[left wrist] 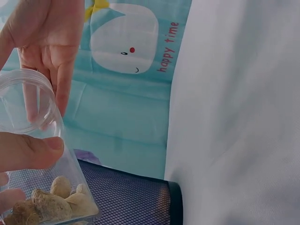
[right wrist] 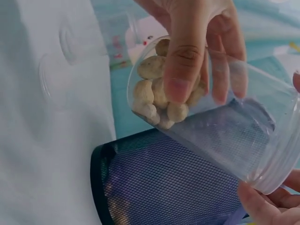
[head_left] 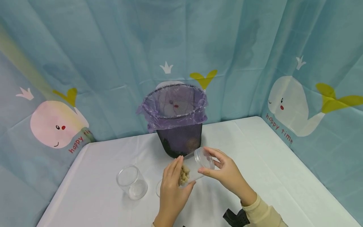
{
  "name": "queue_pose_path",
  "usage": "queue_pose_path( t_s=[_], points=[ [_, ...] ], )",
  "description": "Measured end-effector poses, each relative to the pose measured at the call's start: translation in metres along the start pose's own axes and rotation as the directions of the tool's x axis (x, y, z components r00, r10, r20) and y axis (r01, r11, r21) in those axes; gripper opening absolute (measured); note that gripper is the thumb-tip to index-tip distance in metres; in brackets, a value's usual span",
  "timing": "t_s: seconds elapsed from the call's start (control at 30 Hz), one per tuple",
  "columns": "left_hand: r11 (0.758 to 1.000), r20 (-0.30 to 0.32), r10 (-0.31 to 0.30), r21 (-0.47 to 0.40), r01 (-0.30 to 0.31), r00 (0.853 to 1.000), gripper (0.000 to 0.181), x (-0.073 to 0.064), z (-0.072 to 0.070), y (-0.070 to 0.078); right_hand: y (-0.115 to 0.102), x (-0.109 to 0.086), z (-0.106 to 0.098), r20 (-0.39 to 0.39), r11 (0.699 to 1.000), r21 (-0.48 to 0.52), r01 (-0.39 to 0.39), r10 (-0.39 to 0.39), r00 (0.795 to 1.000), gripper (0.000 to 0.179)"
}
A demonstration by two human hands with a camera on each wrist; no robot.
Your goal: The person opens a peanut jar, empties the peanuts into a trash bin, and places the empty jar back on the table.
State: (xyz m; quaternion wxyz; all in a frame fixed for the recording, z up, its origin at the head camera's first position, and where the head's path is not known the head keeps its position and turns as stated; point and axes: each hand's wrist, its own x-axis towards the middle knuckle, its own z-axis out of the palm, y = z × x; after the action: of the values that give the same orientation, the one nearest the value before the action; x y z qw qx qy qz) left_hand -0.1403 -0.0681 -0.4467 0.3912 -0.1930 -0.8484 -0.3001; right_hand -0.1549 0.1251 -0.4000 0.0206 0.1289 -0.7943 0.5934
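A clear jar [head_left: 193,168] is tilted above the white table, its mouth up toward the right. Several tan, lumpy, peanut-like pieces [right wrist: 157,89] lie gathered at its base. My left hand [head_left: 173,186] holds the jar round the base end, thumb and fingers on opposite sides. With thumb and fingers, my right hand [head_left: 227,171] grips the rim at the mouth. Left of the hands, a second clear jar [head_left: 132,183] stands on the table with nothing seen inside. A clear round rim [head_left: 158,188], perhaps a lid, is partly hidden behind my left hand.
A black mesh bin [head_left: 181,138] with a purple plastic liner [head_left: 175,123] stands just beyond the hands, near the table's back edge. Blue curtains [head_left: 127,47] with whale prints enclose the white table [head_left: 241,142]. Near my right sleeve is a black strap [head_left: 236,217].
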Motion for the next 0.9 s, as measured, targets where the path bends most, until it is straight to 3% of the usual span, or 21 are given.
queue_pose_path(
  t_s=[0.17, 0.37, 0.57, 0.9],
  points=[
    [0.999, -0.026, 0.025, 0.029, -0.025, 0.999, 0.105, 0.001, 0.001, -0.002, -0.002, 0.003, 0.004, 0.007, 0.999, 0.002, -0.043, 0.043, 0.999, 0.081],
    [0.999, -0.043, 0.038, 0.030, -0.037, 0.998, 0.103, 0.001, 0.003, -0.003, -0.005, 0.006, 0.011, -0.086, 0.996, -0.007, -0.092, 0.091, 0.992, 0.085],
    [0.999, -0.049, 0.043, 0.022, -0.042, 0.998, 0.103, 0.001, 0.004, -0.001, -0.008, 0.008, 0.013, -0.129, 0.991, -0.027, -0.132, 0.127, 0.983, 0.083],
    [0.999, -0.058, 0.037, 0.005, -0.037, 0.998, 0.104, 0.002, 0.004, 0.002, -0.008, 0.008, 0.010, -0.123, 0.994, -0.047, -0.097, 0.091, 0.988, 0.070]
  ],
)
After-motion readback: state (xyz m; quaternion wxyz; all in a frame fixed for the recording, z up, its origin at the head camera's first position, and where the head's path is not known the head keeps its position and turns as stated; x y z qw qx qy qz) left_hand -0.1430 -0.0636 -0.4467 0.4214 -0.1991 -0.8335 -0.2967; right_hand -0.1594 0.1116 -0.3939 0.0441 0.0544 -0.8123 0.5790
